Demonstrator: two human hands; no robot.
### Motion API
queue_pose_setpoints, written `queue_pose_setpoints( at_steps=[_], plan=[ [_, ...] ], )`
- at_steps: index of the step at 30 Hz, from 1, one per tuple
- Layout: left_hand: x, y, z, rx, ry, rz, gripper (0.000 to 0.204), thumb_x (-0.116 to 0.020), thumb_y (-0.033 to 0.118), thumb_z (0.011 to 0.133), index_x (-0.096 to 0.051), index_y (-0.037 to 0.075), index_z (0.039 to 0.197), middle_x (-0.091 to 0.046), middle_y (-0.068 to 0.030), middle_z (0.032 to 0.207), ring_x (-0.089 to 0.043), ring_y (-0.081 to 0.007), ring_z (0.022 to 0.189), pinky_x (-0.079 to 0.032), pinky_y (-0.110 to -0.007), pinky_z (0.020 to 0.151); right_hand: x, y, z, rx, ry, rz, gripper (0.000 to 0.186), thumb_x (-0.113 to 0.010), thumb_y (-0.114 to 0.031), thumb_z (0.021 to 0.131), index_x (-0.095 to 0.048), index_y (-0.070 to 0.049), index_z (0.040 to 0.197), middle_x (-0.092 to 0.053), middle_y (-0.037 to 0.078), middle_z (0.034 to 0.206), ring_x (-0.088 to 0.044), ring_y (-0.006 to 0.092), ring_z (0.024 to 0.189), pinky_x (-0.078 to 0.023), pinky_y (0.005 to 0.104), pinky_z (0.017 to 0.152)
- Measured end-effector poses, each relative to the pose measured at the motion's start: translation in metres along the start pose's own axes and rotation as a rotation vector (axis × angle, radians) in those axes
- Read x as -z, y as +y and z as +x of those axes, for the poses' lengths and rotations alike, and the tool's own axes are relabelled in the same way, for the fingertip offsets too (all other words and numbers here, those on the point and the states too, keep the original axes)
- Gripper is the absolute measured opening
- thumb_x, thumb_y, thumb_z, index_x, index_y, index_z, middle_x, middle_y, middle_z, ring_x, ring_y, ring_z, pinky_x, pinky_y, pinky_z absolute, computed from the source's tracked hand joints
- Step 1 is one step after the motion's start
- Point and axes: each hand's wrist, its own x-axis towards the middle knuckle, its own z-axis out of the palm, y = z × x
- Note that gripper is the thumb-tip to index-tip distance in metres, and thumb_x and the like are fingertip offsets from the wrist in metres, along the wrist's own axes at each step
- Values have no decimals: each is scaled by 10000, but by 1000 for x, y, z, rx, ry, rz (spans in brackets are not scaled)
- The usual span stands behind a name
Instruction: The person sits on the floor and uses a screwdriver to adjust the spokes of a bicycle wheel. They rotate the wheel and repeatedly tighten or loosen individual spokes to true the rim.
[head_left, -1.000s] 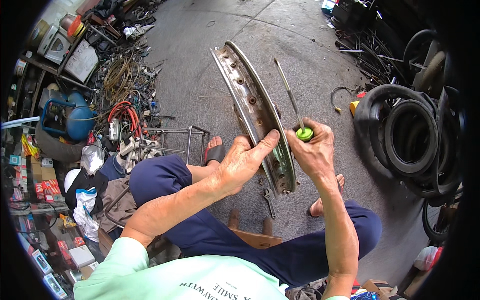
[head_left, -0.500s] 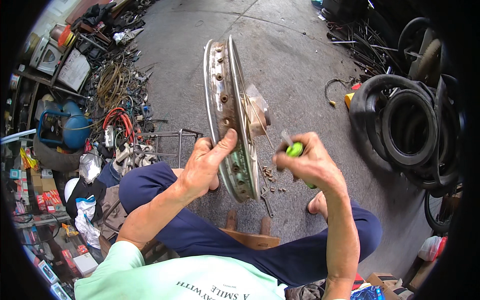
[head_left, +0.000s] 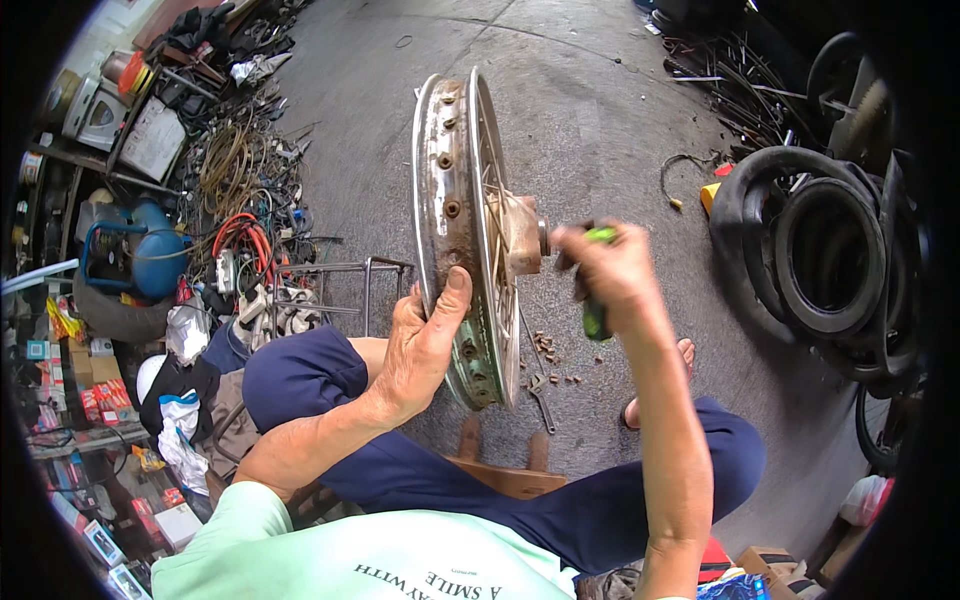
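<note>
A rusty spoked wheel rim stands upright, leaning slightly, in front of my knees. My left hand is closed around its lower part, the thumb lying across the inner channel with its row of holes. Spokes run to a worn hub on the rim's right side. Just right of the hub, my right hand is wrapped round a green-and-black handled screwdriver. Motion blurs that hand, and the tool's tip cannot be made out. Small brass-coloured spoke nipples and a wrench lie on the floor below.
Black tyres are stacked at the right. Tangled cables, a blue tank and boxed goods fill the left side. A metal frame stands by my left knee; a wooden stool is between my legs.
My right hand has moved up toward the hub with the screwdriver, whose handle has turned. The wheel has shifted and tilted slightly, with my left hand still gripping its rim.
</note>
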Motion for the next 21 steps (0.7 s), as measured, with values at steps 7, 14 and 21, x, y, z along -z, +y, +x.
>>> queue_pose_setpoints(
  at_steps=[7, 14, 21],
  plan=[
    [1, -3, -6, 71, 39, 51, 446, -588, 492, 994, -647, 51, 1028, -554, 12, 900, -478, -86, 859, -404, -278, 822, 23, -34, -11, 186, 259, 309, 226, -766, -229, 860, -670, -28, 896, -718, 83, 821, -551, 78, 474, -469, 226, 435],
    [0, -10, -3, 43, -29, -147, 455, -585, 442, 1005, -689, 20, 1142, -706, -39, 972, -640, -77, 878, -510, -262, 780, -53, 35, -34, -85, -123, -159, 201, -767, -185, 873, -705, 1, 916, -643, 7, 694, -552, 68, 556, -451, 248, 490],
    [-11, 7, -14, -3, -30, -171, 435, -613, 466, 986, -669, 37, 1024, -632, -14, 906, -554, -78, 810, -469, -265, 746, -59, 32, -33, -220, -208, -112, 219, -756, -139, 814, -722, 52, 914, -684, 82, 689, -607, 124, 555, -490, 322, 529]
  ],
)
